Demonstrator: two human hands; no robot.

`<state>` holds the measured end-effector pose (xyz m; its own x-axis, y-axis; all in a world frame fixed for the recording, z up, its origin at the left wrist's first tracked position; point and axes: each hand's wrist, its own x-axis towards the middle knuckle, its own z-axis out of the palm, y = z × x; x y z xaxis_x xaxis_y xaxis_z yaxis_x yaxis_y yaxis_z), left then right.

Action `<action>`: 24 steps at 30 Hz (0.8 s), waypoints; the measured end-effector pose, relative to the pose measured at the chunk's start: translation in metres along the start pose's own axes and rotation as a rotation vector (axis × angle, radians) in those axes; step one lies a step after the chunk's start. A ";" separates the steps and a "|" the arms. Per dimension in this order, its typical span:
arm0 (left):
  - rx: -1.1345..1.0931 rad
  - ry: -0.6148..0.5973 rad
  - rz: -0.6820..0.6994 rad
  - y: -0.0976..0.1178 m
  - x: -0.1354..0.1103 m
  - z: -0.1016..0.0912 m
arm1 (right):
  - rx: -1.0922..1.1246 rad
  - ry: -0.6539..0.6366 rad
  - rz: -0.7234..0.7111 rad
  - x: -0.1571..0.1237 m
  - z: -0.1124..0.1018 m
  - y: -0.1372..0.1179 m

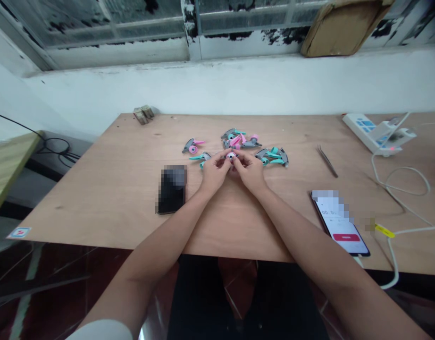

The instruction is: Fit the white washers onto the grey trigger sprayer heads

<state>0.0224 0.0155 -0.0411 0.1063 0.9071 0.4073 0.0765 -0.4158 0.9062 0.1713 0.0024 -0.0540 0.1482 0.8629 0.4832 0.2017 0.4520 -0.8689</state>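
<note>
My left hand [214,169] and my right hand [248,168] meet over the middle of the wooden table [114,189]. Together their fingertips pinch a small pink round part [230,156] with a white centre. Just beyond my hands lies a loose pile of small grey, teal and pink plastic parts [240,140]. More such parts lie to the left [192,145] and to the right [274,156]. Both hands are closed on the pink part.
A dark phone [172,190] lies left of my hands; a lit phone [341,226] on a white cable lies right. Tweezers [327,161] and a white power strip [376,133] sit further right. A small block [143,114] rests at the far-left table edge.
</note>
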 end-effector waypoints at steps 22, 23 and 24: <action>0.059 -0.010 0.074 0.001 -0.002 0.003 | -0.002 0.013 -0.062 0.000 -0.001 0.000; 0.051 -0.011 0.073 0.001 -0.002 0.003 | 0.005 0.014 -0.066 0.000 -0.001 0.000; 0.047 -0.012 0.071 0.001 -0.002 0.002 | 0.010 0.015 -0.068 0.000 -0.001 0.000</action>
<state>0.0248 0.0134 -0.0417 0.1250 0.8747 0.4683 0.1151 -0.4816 0.8688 0.1726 0.0021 -0.0536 0.1489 0.8267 0.5426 0.2018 0.5117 -0.8351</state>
